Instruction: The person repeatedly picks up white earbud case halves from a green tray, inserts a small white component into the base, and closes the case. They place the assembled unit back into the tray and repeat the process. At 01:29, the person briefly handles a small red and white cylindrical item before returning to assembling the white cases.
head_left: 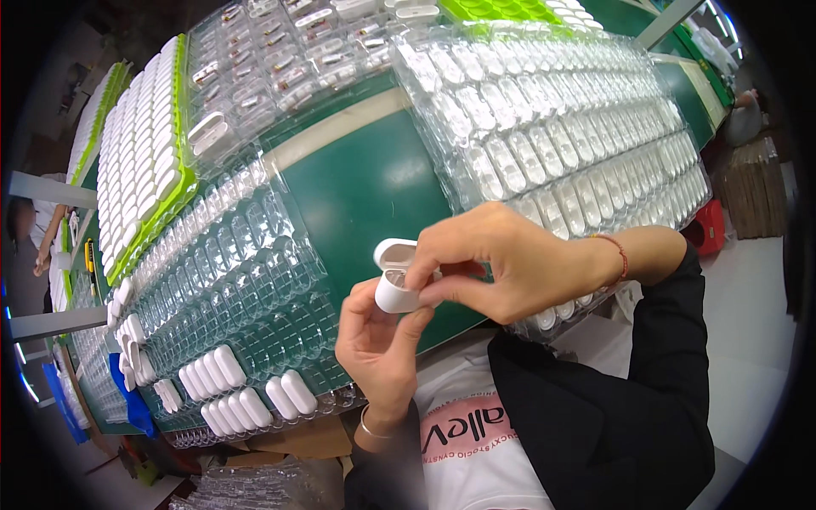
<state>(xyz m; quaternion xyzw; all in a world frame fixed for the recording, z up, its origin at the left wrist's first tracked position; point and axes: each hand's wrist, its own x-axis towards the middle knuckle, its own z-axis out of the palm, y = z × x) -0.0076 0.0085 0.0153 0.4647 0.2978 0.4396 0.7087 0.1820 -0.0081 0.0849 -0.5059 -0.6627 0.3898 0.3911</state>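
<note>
Left hand (378,344) cups an open white case (395,276); right hand (501,263) pinches inside it — above the green table (365,187).

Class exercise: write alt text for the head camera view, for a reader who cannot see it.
Two hands hold a small white case with its lid open above a green table: the left hand cups it from below, the right hand pinches its top. Clear plastic trays of similar white cases lie alongside.

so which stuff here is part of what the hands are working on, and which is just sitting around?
In hand:
- small white case, lid open
- left hand cradling its base
- right hand, fingers at its opening

Lying about:
- clear blister tray, few cases in it
- full clear tray
- green tray of white cases
- green table
</note>
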